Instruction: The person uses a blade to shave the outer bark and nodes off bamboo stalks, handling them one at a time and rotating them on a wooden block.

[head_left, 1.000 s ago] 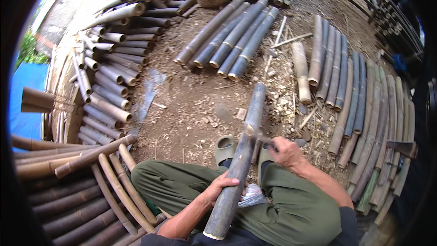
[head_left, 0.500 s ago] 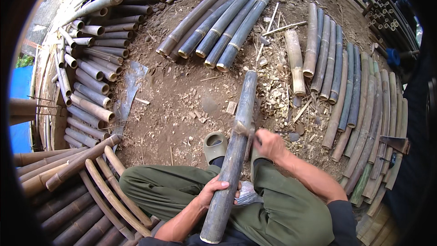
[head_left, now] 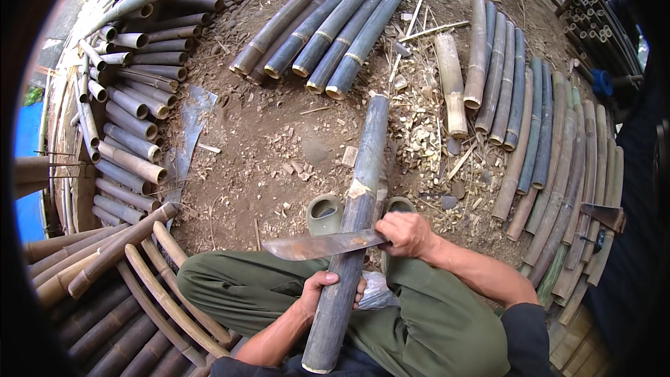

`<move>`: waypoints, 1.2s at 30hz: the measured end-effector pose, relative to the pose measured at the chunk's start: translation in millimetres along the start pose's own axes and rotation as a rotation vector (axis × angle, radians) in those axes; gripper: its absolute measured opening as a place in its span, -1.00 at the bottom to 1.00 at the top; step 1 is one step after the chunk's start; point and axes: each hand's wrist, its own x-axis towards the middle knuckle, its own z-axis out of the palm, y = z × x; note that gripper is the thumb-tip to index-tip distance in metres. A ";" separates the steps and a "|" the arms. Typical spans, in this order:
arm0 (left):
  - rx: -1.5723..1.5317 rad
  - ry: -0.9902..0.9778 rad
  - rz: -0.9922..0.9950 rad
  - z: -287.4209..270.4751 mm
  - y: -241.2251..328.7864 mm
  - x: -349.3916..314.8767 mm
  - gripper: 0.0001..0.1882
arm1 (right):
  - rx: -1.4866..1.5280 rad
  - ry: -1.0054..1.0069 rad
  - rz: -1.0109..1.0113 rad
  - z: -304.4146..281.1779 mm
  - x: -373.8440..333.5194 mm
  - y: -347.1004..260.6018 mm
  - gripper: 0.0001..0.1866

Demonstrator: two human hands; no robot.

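A dark bamboo pole (head_left: 370, 141) slants away from my lap over my legs. My left hand (head_left: 315, 294) is wrapped round its lower half. In my right hand (head_left: 407, 234) is a machete (head_left: 326, 244), gripped at the handle, which the fingers hide. Its broad, brown-stained blade lies crosswise over the pole, just above my left hand, with the tip pointing left. Farther up, a pale shaved ring (head_left: 360, 189) marks the pole's node. Whether the edge touches the bamboo I cannot tell.
Dark bamboo poles (head_left: 328, 35) lie ahead, with a long row (head_left: 551, 139) at the right and stacked poles (head_left: 132, 108) at the left. Pale chips (head_left: 419, 132) litter the earth floor. Curved bamboo pieces (head_left: 162, 292) rest near my left knee. Another blade (head_left: 604, 217) sits at far right.
The machete has come back toward me from beside the node and now crosses the pole lower down. My left hand keeps its hold. The whole view has shifted slightly.
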 end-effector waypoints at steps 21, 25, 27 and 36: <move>-0.028 0.029 0.107 10.5 6.8 1.7 -0.17 | -0.090 -0.002 0.669 26.9 -6.2 68.9 -0.75; 0.072 0.017 0.166 11.6 13.1 -5.5 -0.17 | 0.082 0.100 0.891 -3.9 -14.6 75.2 -0.72; 0.309 0.067 0.214 19.0 21.2 -11.1 -0.16 | 0.061 0.160 0.945 -23.2 -15.3 66.5 -0.71; -0.105 -0.020 0.070 37.6 3.1 2.7 -0.22 | -0.114 0.189 0.634 -54.1 -37.0 23.5 -0.73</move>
